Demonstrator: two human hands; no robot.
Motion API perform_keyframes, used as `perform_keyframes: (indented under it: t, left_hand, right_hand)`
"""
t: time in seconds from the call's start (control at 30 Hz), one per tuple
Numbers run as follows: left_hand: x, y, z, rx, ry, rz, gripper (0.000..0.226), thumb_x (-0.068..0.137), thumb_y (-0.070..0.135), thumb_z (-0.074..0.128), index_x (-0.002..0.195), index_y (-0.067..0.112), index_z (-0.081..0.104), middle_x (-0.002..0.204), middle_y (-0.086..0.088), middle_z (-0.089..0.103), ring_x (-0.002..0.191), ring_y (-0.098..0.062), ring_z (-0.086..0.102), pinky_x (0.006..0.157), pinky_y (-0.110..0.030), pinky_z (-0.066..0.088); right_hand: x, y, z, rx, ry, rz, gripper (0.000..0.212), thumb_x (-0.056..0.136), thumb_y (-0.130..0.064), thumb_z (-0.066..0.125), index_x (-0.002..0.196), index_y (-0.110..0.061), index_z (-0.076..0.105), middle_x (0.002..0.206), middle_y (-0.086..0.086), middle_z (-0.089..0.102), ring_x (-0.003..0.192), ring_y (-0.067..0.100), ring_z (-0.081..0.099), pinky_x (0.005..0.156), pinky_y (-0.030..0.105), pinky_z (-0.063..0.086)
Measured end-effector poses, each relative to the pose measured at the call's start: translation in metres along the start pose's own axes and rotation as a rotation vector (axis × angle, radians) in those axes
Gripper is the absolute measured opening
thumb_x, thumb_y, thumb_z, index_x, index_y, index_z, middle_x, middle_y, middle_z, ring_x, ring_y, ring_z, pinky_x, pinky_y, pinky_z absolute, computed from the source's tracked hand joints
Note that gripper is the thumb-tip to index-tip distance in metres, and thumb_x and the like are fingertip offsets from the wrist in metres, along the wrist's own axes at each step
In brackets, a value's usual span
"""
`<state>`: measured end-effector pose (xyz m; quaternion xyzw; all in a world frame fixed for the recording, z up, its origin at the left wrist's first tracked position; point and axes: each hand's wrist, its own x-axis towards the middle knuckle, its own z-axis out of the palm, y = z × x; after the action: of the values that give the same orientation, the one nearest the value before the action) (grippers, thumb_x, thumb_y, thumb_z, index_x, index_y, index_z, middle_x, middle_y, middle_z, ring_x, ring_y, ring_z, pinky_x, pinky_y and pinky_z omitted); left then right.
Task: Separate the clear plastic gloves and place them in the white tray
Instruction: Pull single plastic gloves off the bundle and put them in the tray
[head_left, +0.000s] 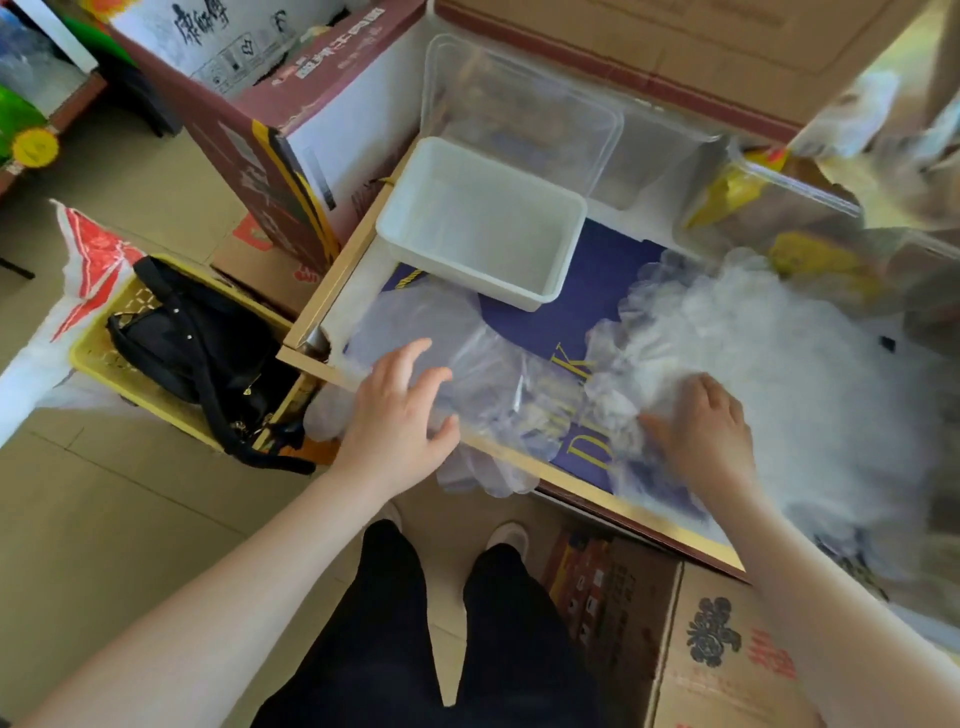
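Gloves under both hands, tray bare

Heap of clear plastic gloves (769, 374), the biggest thing on the blue board (566, 306), spreads right of the right hand (701, 431), whose fingers pinch its near edge (blurred). White tray (483, 223) stands beyond both hands, nothing in it. A flatter glove (467, 358) lies under the left hand (400, 410), fingers spread, pressing it at the board's near rim.

arms (218, 587): bare, no sleeves | trousers (395, 649): black | shoes (509, 538): white
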<state>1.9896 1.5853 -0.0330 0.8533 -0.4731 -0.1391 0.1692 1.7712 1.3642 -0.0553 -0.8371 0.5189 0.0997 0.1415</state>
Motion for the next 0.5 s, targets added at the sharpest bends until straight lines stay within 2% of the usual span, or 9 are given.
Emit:
perform_keyframes:
  t: [0.07, 0.17, 0.23, 0.3, 0.33, 0.37, 0.43, 0.47, 0.5]
  left_hand:
    - [0.011, 0.02, 0.01, -0.053, -0.034, 0.109, 0.039, 0.08, 0.033, 0.046, 0.103, 0.007, 0.065, 0.128, -0.016, 0.052, 0.112, -0.035, 0.052, 0.089, -0.046, 0.046]
    - [0.025, 0.052, 0.024, -0.153, -0.067, 0.228, 0.041, 0.08, 0.033, 0.041, 0.099, 0.007, 0.066, 0.122, -0.013, 0.057, 0.105, -0.032, 0.057, 0.088, -0.04, 0.047]
    - [0.037, 0.076, 0.03, -0.292, -0.118, 0.199, 0.043, 0.083, 0.035, 0.042, 0.107, 0.007, 0.063, 0.124, -0.009, 0.055, 0.112, -0.025, 0.054, 0.094, -0.028, 0.04]
    - [0.051, 0.102, 0.032, -0.519, -0.227, 0.059, 0.04, 0.089, 0.033, 0.053, 0.12, 0.008, 0.055, 0.127, -0.004, 0.05, 0.12, -0.018, 0.048, 0.097, -0.019, 0.033]
    - [0.058, 0.116, 0.03, -0.674, -0.302, -0.021, 0.048, 0.087, 0.035, 0.059, 0.127, 0.01, 0.049, 0.128, -0.001, 0.049, 0.123, -0.016, 0.047, 0.099, -0.019, 0.034]
    - [0.065, 0.129, 0.027, -0.822, -0.374, -0.086, 0.067, 0.079, 0.045, 0.066, 0.133, 0.013, 0.042, 0.13, 0.001, 0.047, 0.125, -0.013, 0.046, 0.1, -0.02, 0.036]
    - [0.075, 0.152, 0.021, -1.071, -0.451, -0.128, 0.111, 0.05, 0.069, 0.075, 0.139, 0.018, 0.033, 0.13, 0.006, 0.048, 0.119, -0.003, 0.048, 0.092, -0.016, 0.042]
    - [0.078, 0.162, 0.019, -1.166, -0.464, -0.124, 0.116, 0.043, 0.07, 0.077, 0.137, 0.017, 0.035, 0.124, 0.008, 0.053, 0.11, 0.002, 0.053, 0.084, -0.013, 0.045]
    - [0.08, 0.17, 0.018, -1.217, -0.462, -0.113, 0.101, 0.048, 0.062, 0.078, 0.129, 0.015, 0.043, 0.113, 0.01, 0.06, 0.099, 0.004, 0.058, 0.075, -0.011, 0.047]
  right_hand:
    - [-0.001, 0.011, 0.005, 0.018, 0.098, -0.096, 0.039, 0.088, -0.031, 0.057, 0.116, -0.005, 0.057, 0.125, 0.019, 0.052, 0.11, 0.042, 0.047, 0.085, 0.045, 0.04]
    - [0.002, 0.018, 0.007, 0.093, 0.206, -0.134, 0.027, 0.086, -0.019, 0.049, 0.092, 0.0, 0.067, 0.106, 0.021, 0.062, 0.092, 0.044, 0.054, 0.072, 0.042, 0.042]
    - [0.003, 0.02, 0.001, 0.182, 0.297, -0.128, 0.026, 0.091, -0.014, 0.047, 0.086, 0.004, 0.065, 0.102, 0.022, 0.063, 0.087, 0.043, 0.054, 0.071, 0.042, 0.043]
    - [-0.002, 0.022, -0.011, 0.357, 0.421, -0.143, 0.03, 0.091, -0.015, 0.042, 0.078, 0.005, 0.06, 0.096, 0.022, 0.062, 0.078, 0.038, 0.053, 0.066, 0.04, 0.043]
    - [-0.007, 0.023, -0.019, 0.417, 0.471, -0.177, 0.03, 0.092, -0.015, 0.041, 0.076, 0.004, 0.058, 0.094, 0.02, 0.061, 0.075, 0.035, 0.051, 0.063, 0.038, 0.041]
    - [-0.013, 0.024, -0.027, 0.426, 0.513, -0.224, 0.028, 0.092, -0.015, 0.042, 0.076, 0.002, 0.058, 0.092, 0.019, 0.06, 0.072, 0.032, 0.049, 0.061, 0.035, 0.039]
    - [-0.023, 0.026, -0.037, 0.327, 0.614, -0.343, 0.015, 0.087, -0.009, 0.047, 0.08, -0.002, 0.058, 0.085, 0.016, 0.057, 0.068, 0.031, 0.049, 0.058, 0.033, 0.04]
    - [-0.027, 0.027, -0.039, 0.247, 0.655, -0.385, 0.011, 0.082, -0.006, 0.049, 0.084, -0.006, 0.059, 0.083, 0.015, 0.057, 0.065, 0.031, 0.05, 0.056, 0.032, 0.04]
    - [-0.031, 0.027, -0.04, 0.157, 0.693, -0.416, 0.019, 0.078, -0.005, 0.049, 0.091, -0.01, 0.061, 0.082, 0.014, 0.057, 0.064, 0.03, 0.05, 0.055, 0.031, 0.039]
